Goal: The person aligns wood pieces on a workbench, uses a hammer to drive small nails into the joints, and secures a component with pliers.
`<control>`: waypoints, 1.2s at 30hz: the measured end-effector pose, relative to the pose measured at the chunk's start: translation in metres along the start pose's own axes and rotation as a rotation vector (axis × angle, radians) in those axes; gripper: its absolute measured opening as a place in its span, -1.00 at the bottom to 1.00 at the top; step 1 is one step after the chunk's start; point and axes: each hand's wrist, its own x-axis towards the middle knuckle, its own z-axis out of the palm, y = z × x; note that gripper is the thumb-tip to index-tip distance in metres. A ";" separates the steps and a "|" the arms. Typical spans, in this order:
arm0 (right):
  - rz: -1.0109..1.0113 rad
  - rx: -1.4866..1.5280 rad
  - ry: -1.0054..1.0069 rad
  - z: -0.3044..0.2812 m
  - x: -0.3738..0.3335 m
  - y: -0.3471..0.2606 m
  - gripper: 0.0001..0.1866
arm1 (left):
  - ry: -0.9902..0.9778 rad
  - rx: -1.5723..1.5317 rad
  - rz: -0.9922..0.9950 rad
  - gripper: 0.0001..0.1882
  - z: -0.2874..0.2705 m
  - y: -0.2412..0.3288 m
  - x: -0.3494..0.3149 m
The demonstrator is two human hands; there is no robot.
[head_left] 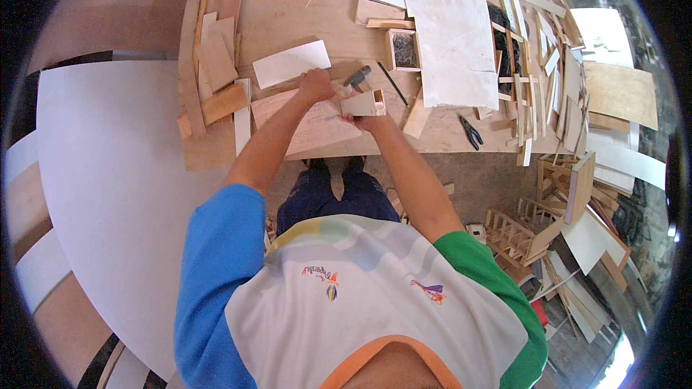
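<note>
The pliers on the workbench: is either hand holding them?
No, the pliers lie on the wooden workbench, apart from both the left hand and the right hand.

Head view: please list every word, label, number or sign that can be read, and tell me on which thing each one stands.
Shirt: small lettering beside a colourful figure on the chest; I do not copy out its wording.
Pale pinkish board near the left hand: faint marks, too blurred to tell whether they are writing.
I can make out no other text.
</note>
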 end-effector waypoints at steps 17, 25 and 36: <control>-0.093 -0.143 -0.007 0.028 -0.050 0.008 -0.81 | 0.182 -0.369 -0.039 -0.59 0.024 -0.010 -0.027; -0.259 -0.318 -0.081 -0.001 -0.017 0.010 -0.80 | 0.732 -0.345 -0.188 -0.51 0.060 -0.043 -0.148; 0.091 -0.105 0.002 -0.008 -0.001 -0.003 -0.78 | 0.248 -0.135 -0.042 -0.22 0.020 -0.045 -0.106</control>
